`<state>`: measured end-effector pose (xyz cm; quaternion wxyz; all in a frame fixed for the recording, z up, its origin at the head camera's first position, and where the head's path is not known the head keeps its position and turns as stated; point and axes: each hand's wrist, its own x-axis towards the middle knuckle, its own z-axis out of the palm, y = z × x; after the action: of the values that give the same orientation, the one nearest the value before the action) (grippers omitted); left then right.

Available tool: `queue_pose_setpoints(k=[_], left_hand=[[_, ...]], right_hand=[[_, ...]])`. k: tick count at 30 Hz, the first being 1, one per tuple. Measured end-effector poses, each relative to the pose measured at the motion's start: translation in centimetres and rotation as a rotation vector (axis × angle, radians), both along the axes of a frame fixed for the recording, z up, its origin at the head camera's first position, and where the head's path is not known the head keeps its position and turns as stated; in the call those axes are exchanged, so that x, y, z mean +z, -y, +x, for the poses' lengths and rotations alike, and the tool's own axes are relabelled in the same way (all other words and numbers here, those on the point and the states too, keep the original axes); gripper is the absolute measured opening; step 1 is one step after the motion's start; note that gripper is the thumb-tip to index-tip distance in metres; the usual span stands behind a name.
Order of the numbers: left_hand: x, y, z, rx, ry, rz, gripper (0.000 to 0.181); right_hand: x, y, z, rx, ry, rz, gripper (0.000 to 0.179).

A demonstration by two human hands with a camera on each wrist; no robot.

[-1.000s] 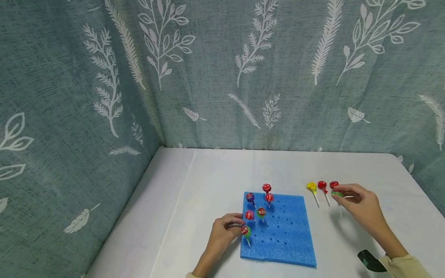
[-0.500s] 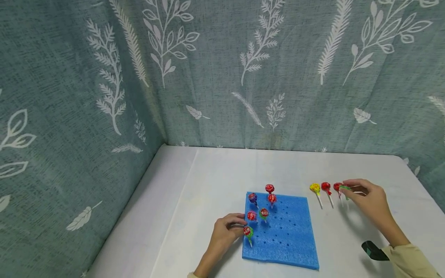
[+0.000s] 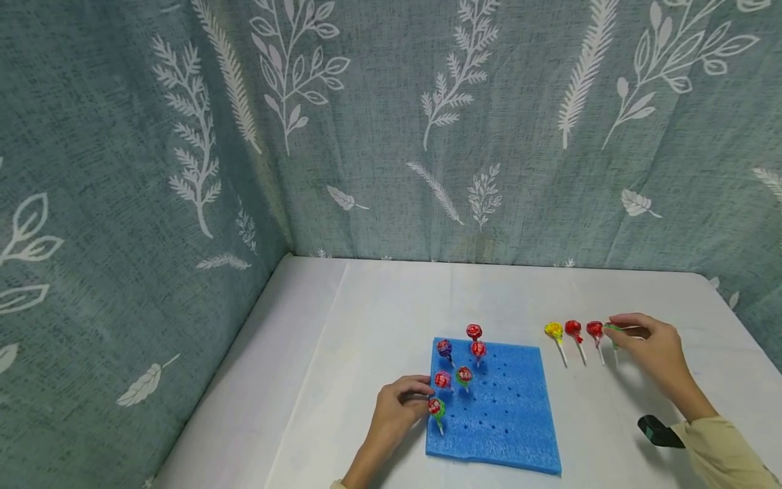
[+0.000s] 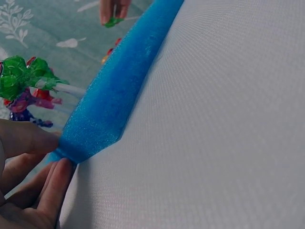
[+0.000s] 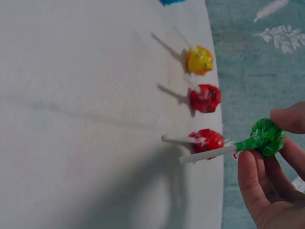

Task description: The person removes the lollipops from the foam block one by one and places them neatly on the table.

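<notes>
My right hand [image 3: 654,348] pinches a green-wrapped lollipop [image 5: 268,138] by its candy head, at the right end of a row on the table. Its white stick points away from the fingers, held above the tabletop. Beside it lie a red lollipop [image 3: 594,330], another red lollipop [image 3: 573,329] and a yellow lollipop [image 3: 554,331]. My left hand [image 3: 393,411] grips the left edge of a blue foam board [image 3: 519,435], thumb and fingers curled at that edge in the left wrist view. Several lollipops stand upright in the board, among them a green and red lollipop [image 3: 436,407] nearest that hand.
Rows of small holes cover the board. The white table [image 3: 366,305] runs back to a green leaf-patterned curtain [image 3: 379,136], which also hangs along the left side. A black object [image 3: 658,432] is at the right sleeve.
My right hand, with the green lollipop, has shifted a little right, away from the red one beside it. The view has turned slightly; the left hand stays at the foam board's edge.
</notes>
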<state>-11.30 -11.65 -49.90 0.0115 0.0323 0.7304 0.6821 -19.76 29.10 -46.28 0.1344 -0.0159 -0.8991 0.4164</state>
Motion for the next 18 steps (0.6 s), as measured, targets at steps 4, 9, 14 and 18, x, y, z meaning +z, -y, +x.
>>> queue_pose_setpoints(k=[4,9,14,18], left_hand=[[-1.1,0.1,-0.4,0.008,-0.001,-0.030,0.021],[-2.1,0.2,-0.6,0.025,-0.012,-0.046,0.020],[-2.0,0.2,-0.5,0.032,-0.008,-0.052,0.020],[-1.8,0.0,-0.4,0.030,0.003,-0.056,0.021]], right_hand=[[-0.3,-0.4,-0.5,0.012,0.028,0.019,0.043],[-0.9,-0.7,-1.4,-0.005,0.072,0.026,0.045],[-1.4,-1.2,-2.0,-0.016,0.111,0.022,0.048],[-1.7,-1.5,-2.4,-0.026,0.140,0.019,0.050]])
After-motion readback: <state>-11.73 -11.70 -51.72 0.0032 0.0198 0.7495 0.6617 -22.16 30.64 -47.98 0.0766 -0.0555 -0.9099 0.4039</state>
